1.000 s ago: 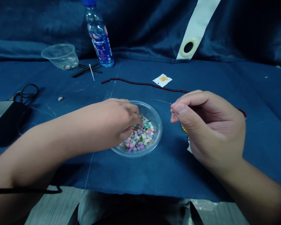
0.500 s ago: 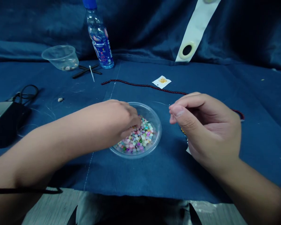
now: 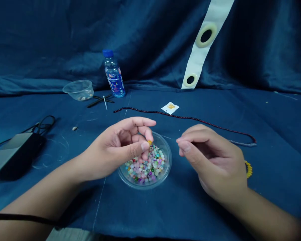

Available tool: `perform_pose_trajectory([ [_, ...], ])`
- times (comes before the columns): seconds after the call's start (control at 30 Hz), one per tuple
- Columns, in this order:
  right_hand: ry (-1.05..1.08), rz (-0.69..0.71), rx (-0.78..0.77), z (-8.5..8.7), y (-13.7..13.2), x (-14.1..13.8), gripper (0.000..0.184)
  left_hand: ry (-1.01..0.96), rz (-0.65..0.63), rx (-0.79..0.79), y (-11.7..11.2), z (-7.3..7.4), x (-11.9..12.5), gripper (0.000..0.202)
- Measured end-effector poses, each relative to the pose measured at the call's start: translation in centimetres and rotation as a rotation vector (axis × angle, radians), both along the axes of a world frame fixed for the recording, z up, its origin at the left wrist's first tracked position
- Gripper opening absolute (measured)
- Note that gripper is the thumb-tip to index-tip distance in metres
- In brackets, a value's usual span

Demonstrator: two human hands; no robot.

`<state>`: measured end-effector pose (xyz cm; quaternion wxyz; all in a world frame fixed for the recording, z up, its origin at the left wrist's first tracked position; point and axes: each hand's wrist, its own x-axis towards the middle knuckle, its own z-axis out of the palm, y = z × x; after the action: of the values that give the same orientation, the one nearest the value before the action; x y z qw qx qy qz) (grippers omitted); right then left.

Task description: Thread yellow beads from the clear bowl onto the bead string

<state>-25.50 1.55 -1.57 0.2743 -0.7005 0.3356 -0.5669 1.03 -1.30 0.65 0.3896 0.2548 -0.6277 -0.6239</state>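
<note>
Left of centre, my left hand pinches an orange bead between thumb and finger, over the clear bowl of mixed beads mid-frame. Further right, a fine thread juts from the narrowed, pinching fingertips of my right hand, beside the bowl.

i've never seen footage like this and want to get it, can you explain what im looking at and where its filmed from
There's no machine here, just a person's two bare hands. Every picture comes from one camera worn on the head, looking forward and down. The left hand pinches an orange bead above a clear bowl of mixed beads. The right hand is closed in a pinch; whether it holds anything is too small to tell. Farther back on the blue cloth are a dark red strand, white packet and upright bottle.
</note>
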Motion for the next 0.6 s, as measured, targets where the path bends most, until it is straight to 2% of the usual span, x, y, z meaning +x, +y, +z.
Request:
perform_pose_trajectory([
  [0.1,-0.022,0.056,-0.085,0.04,0.34,-0.21,0.016,0.071,-0.032,0.062,0.06,-0.62,-0.19,0.039],
  [0.23,0.01,0.1,-0.169,0.26,0.8,-0.41,0.024,0.129,-0.016,0.082,0.08,-0.71,-0.24,0.036],
  [0.6,0.105,0.132,-0.215,0.66,0.79,-0.45,0.028,0.123,0.011,0.071,0.33,-0.59,-0.37,0.037],
])
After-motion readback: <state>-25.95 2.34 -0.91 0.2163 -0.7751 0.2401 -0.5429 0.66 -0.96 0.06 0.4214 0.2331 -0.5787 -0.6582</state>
